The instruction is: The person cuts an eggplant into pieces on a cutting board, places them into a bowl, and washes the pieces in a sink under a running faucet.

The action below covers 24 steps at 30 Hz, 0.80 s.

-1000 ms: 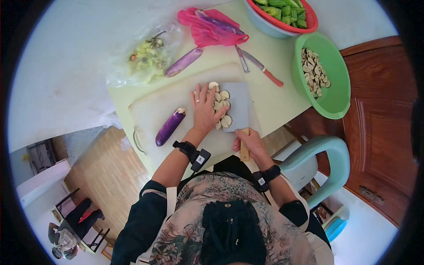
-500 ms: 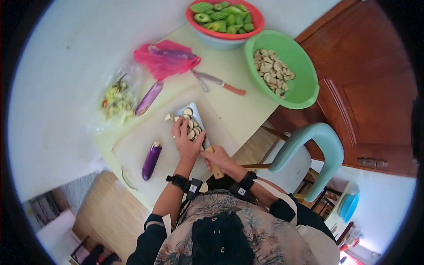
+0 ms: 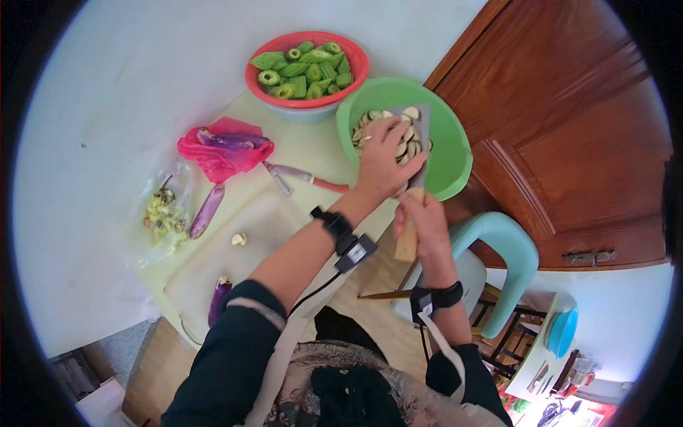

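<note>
My right hand [image 3: 425, 222] grips the wooden handle of a cleaver [image 3: 418, 135], whose flat blade sits over the green bowl [image 3: 449, 164] with eggplant slices [image 3: 407, 145] on it. My left hand [image 3: 382, 160] lies flat on those slices, pressing them against the blade above the bowl. More slices lie inside the bowl. On the white cutting board [image 3: 256, 242] stay one loose eggplant slice [image 3: 240, 239] and a whole purple eggplant [image 3: 218, 297], partly hidden by my left sleeve.
A red bowl [image 3: 307, 71] of cut green vegetables stands behind the green bowl. A pink bag [image 3: 222, 155] with eggplants, a loose eggplant [image 3: 206, 211], a clear bag of scraps [image 3: 161, 213] and a red-handled knife [image 3: 302, 176] lie on the table. A teal chair [image 3: 506, 263] stands below right.
Both hands lifted the cleaver loaded with slices off the cutting board and carried it right, over the green bowl. My view turned right with it.
</note>
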Each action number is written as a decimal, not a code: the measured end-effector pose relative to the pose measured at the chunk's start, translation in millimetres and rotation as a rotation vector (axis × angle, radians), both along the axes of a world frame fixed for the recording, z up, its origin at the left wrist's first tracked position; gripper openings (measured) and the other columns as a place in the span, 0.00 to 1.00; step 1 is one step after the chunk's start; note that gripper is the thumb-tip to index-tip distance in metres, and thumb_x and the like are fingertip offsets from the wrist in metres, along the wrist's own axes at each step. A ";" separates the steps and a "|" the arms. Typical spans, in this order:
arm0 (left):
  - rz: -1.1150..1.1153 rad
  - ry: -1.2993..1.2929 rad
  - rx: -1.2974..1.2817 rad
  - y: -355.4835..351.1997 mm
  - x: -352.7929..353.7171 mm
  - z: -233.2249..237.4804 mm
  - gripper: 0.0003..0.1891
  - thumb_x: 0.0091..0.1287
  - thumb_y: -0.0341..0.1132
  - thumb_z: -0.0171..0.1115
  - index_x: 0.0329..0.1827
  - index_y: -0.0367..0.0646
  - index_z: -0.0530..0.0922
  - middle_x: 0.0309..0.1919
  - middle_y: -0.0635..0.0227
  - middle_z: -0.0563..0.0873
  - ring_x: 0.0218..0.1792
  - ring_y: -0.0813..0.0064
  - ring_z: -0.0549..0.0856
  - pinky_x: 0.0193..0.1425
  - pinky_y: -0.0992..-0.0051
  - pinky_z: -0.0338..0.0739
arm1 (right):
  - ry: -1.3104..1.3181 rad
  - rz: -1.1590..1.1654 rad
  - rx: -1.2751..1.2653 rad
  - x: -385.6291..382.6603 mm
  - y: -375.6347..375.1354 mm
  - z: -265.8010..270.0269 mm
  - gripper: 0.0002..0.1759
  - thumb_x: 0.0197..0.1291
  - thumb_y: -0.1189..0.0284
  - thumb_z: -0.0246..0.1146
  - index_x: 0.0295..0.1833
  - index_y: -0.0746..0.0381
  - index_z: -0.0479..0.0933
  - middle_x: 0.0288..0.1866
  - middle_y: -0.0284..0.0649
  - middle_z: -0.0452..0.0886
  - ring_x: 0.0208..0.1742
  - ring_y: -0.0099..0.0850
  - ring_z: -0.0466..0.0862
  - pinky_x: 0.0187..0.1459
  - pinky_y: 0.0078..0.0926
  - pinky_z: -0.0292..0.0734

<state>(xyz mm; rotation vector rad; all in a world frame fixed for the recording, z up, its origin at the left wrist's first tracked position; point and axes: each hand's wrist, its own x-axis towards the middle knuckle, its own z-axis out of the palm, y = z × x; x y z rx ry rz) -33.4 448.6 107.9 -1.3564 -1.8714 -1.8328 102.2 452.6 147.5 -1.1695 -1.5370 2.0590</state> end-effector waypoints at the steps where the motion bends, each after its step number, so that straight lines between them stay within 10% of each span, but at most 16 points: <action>1: -0.022 -0.078 -0.035 24.9 -2.2 -5.9 0.27 0.52 0.42 0.70 0.53 0.38 0.76 0.54 0.53 0.74 0.55 0.50 0.72 0.61 0.57 0.66 | -0.015 -0.023 0.018 -1.4 18.4 6.0 0.09 0.62 0.69 0.58 0.38 0.65 0.70 0.20 0.36 0.73 0.15 0.25 0.72 0.16 0.24 0.70; 6: 0.295 0.305 -0.438 65.0 -12.4 -37.5 0.21 0.62 0.44 0.60 0.51 0.37 0.78 0.51 0.49 0.77 0.51 0.53 0.77 0.56 0.61 0.71 | -0.027 -0.079 0.045 13.4 72.7 -3.8 0.11 0.63 0.67 0.56 0.40 0.66 0.71 0.22 0.36 0.73 0.15 0.25 0.72 0.16 0.23 0.70; 8: 0.118 -0.093 -0.406 76.1 -20.8 -56.2 0.20 0.64 0.44 0.57 0.52 0.38 0.78 0.50 0.49 0.77 0.49 0.52 0.79 0.55 0.63 0.73 | -0.086 -0.143 0.066 17.9 73.0 -11.0 0.11 0.62 0.68 0.57 0.39 0.66 0.71 0.22 0.36 0.73 0.15 0.24 0.72 0.16 0.23 0.70; 16: -0.218 0.007 0.007 74.9 16.5 -29.7 0.17 0.67 0.43 0.50 0.53 0.45 0.78 0.56 0.58 0.77 0.65 0.52 0.68 0.63 0.53 0.66 | -0.038 -0.180 0.015 8.4 54.3 -24.3 0.09 0.60 0.69 0.57 0.38 0.65 0.69 0.21 0.36 0.72 0.15 0.27 0.73 0.15 0.25 0.70; 24: -0.212 -0.040 -0.380 81.0 13.8 -47.1 0.21 0.70 0.46 0.44 0.62 0.51 0.73 0.71 0.62 0.62 0.72 0.51 0.56 0.68 0.41 0.49 | 0.008 -0.116 -0.027 35.1 42.4 -14.2 0.07 0.60 0.73 0.55 0.39 0.66 0.71 0.21 0.37 0.73 0.15 0.26 0.73 0.15 0.24 0.69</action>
